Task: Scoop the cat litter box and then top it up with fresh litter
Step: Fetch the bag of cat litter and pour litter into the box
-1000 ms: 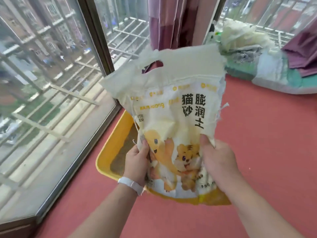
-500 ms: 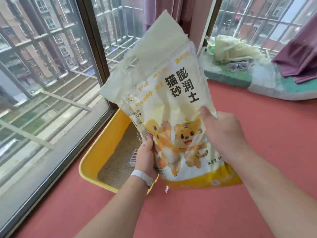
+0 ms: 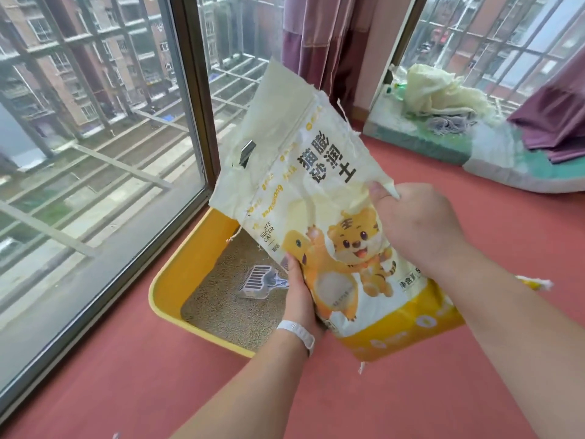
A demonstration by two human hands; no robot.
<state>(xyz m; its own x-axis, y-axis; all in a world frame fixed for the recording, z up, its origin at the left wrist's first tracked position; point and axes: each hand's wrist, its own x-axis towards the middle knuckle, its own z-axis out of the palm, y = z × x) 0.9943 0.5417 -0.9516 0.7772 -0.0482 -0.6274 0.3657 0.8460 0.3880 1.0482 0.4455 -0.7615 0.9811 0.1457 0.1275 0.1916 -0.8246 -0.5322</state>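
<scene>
I hold a cream and yellow cat litter bag [image 3: 319, 191] with a cartoon tiger, tilted with its torn top leaning up and to the left over the box. My left hand [image 3: 300, 289] grips the bag's lower left edge; a white band is on that wrist. My right hand [image 3: 414, 223] clutches the bag's right side. Below and left sits the yellow litter box [image 3: 171, 280] on the red floor, filled with tan litter. A pale slotted scoop [image 3: 259, 277] lies in the litter, its handle hidden behind my left hand.
A tall window with a dark frame [image 3: 196, 99] runs along the left, right beside the box. Purple curtains [image 3: 316, 52] hang behind. A low ledge at the right holds crumpled cream bags [image 3: 443, 93] and purple cloth [image 3: 557, 128]. Red floor [image 3: 474, 391] spreads to the right.
The bag has tipped further left, its top leaning toward the window. More of the litter box and the scoop show now. Both hands keep their grip.
</scene>
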